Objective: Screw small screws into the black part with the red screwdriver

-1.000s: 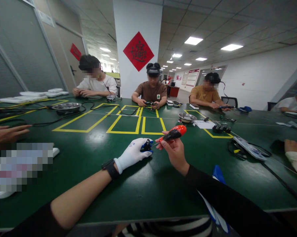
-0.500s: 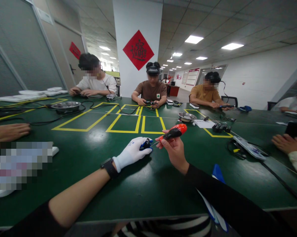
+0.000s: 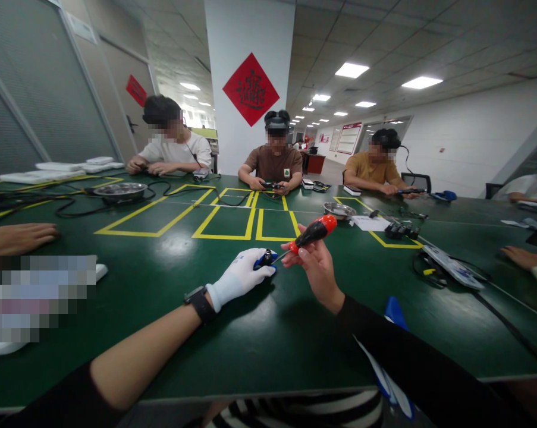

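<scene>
My left hand (image 3: 245, 272), in a white glove with blue on the fingers, is closed around a small black cylindrical part (image 3: 268, 257) just above the green table (image 3: 170, 333). Much of that part is hidden by the glove, so its kind is unclear. My right hand (image 3: 316, 267) is bare and grips a screwdriver (image 3: 313, 233) with a red and black handle. The screwdriver tilts down to the left, and its thin shaft reaches the black part; whether the tip touches it I cannot tell. A blue and white glove (image 3: 395, 315) lies partly under my right forearm.
Metal bowls stand at the left (image 3: 120, 190) and right (image 3: 338, 209). Several black parts (image 3: 402, 230) lie near a white paper (image 3: 370, 223). A white power strip (image 3: 451, 267) with cables rests at the right. Co-workers sit across the table, and other people's hands show at both sides.
The screwdriver's handle has turned a little within my right hand, and my right fingers have shifted around it. My left hand keeps nearly the same place.
</scene>
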### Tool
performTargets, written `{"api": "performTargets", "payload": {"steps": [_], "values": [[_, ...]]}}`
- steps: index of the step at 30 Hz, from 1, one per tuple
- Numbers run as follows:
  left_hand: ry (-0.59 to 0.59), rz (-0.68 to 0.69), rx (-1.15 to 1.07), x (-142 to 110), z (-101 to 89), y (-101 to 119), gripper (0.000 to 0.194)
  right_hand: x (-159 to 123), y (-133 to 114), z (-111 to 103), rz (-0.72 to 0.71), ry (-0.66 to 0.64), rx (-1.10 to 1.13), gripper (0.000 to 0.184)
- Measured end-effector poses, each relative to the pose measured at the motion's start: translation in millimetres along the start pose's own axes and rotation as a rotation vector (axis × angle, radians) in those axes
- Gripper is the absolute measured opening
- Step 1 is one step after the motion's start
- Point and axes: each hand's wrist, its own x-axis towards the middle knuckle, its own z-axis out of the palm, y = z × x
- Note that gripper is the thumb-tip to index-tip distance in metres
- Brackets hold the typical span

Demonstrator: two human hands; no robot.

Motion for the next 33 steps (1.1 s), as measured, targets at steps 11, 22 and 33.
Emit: {"api": "performTargets", "payload": {"steps": [11,22,33], "values": [[0.000,0.006,0.012,-0.4,2.2,-5.4,0.032,3.8,-1.4,1.8,-0.037,0.107,-0.118,0.021],[-0.018,-0.002,0.017,-0.2,2.1,-4.7,0.036,4.6,2.5,-4.5,0.003,0.135,-0.017,0.030],[-0.011,0.020,0.005,-0.5,2.7,-6.1,0.034,5.5,-3.2,-1.5,-0.139,0.127,-0.214,0.014]]}}
